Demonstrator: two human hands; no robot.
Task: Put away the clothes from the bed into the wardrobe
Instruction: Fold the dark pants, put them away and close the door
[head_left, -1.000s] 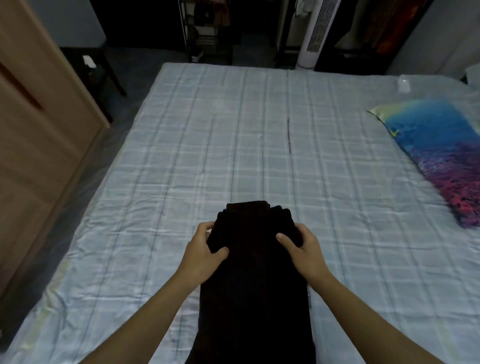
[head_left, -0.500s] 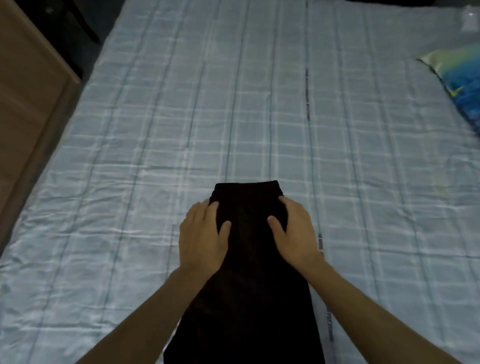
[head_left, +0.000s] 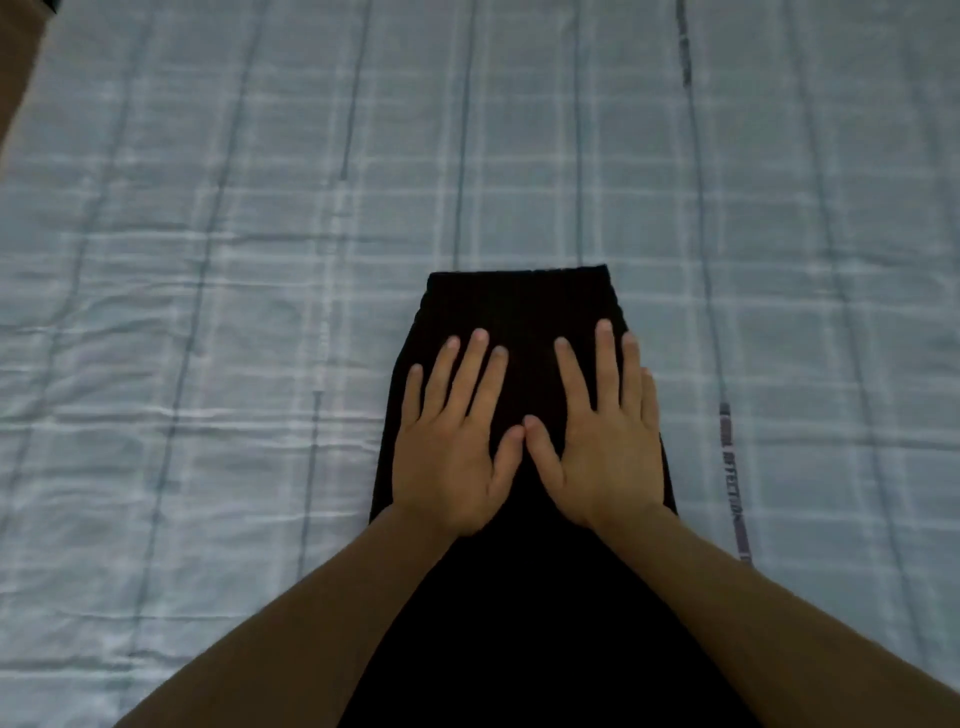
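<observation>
A black garment (head_left: 519, 301) lies flat on the bed (head_left: 260, 260), its long body running toward me and out of the bottom of the view. My left hand (head_left: 457, 441) presses flat on its left half with straight, spread fingers. Beside it, my right hand (head_left: 602, 441) lies flat on the right half, fingers straight. The two thumbs touch at the garment's middle. Neither hand grips the cloth. The wardrobe is out of view.
The bed is covered by a pale blue checked sheet with wrinkles on the left. A sliver of wooden furniture (head_left: 15, 62) shows at the top left corner.
My hands went from gripping the garment's folded top edge to lying flat on it, fingers straightened and thumbs brought together. The view tilted down and closer, so the pillow and room dropped out.
</observation>
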